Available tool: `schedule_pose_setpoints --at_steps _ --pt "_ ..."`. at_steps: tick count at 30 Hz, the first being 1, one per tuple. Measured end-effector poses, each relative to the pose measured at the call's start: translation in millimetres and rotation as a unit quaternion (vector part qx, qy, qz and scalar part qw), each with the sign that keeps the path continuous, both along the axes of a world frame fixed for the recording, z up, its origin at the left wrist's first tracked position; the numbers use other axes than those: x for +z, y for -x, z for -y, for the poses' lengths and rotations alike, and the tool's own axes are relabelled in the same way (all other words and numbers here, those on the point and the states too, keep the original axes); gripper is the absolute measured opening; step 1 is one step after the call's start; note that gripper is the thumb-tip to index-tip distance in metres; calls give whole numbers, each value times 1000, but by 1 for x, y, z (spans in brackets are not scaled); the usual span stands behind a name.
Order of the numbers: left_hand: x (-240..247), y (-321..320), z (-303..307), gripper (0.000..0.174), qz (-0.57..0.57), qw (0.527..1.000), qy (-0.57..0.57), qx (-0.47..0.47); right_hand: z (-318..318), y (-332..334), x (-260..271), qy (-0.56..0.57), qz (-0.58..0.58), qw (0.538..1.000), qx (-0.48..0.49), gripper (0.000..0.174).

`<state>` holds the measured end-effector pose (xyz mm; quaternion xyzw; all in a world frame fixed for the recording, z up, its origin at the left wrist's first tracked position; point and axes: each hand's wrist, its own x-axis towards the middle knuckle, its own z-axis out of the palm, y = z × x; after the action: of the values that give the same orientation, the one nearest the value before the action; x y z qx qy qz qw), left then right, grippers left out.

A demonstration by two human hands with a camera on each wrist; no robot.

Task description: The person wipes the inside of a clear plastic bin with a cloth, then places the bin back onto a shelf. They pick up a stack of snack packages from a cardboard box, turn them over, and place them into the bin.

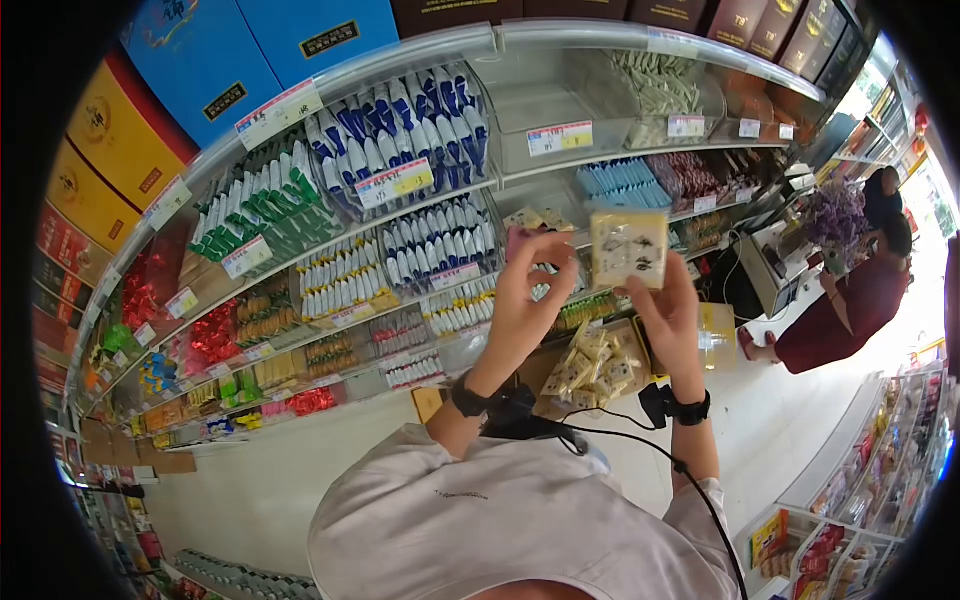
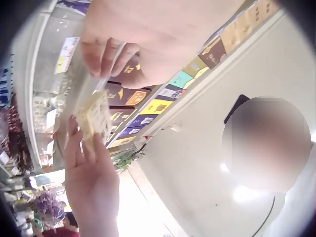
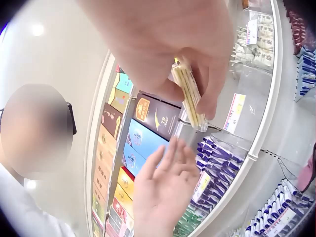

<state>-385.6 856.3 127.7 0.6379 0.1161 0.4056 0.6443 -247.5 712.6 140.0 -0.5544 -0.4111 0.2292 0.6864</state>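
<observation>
My right hand (image 1: 668, 310) pinches a flat, square, pale-yellow snack packet (image 1: 628, 240) between thumb and fingers, holding it up in front of the shelves. Small dark figures are printed on its face; edge-on in the right wrist view, the packet (image 3: 187, 94) shows pale layers under clear wrap. To the left of it, my left hand (image 1: 532, 305) is raised with fingers loosely bent and nothing in them. Below both hands, a carton (image 1: 548, 400) holds a heap of similar pale-yellow packets (image 1: 598, 365).
Curved tiered shelves with clear bins hold blue-and-white packets (image 1: 400, 130) and green ones (image 1: 270, 210). One upper clear bin (image 1: 545, 95) stands ahead. A black cable (image 1: 640, 445) runs between my wrists. A person in dark red (image 1: 840, 290) stands at the right near a counter.
</observation>
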Motion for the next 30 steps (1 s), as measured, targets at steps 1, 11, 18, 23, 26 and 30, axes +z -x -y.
schedule_pose_setpoints --at_steps 1,11,18,23,26,30 --pt "11 5 -6 32 6 1000 -22 16 -5 -4 6 -21 -1 1000 -19 37" --pt "111 42 -5 46 172 877 -6 -449 -29 -43 -3 65 4 997 -51 30" --pt "114 50 -14 48 150 845 14 -513 -60 -67 12 70 52 996 2 33" --pt "118 59 -9 50 111 859 5 -500 -109 -84 44 37 113 992 32 36" --pt "106 71 -16 52 64 911 -66 -403 -153 -107 53 21 152 987 40 41" --pt "78 91 -21 52 -41 968 -38 -244 -228 -152 54 57 176 981 51 47"
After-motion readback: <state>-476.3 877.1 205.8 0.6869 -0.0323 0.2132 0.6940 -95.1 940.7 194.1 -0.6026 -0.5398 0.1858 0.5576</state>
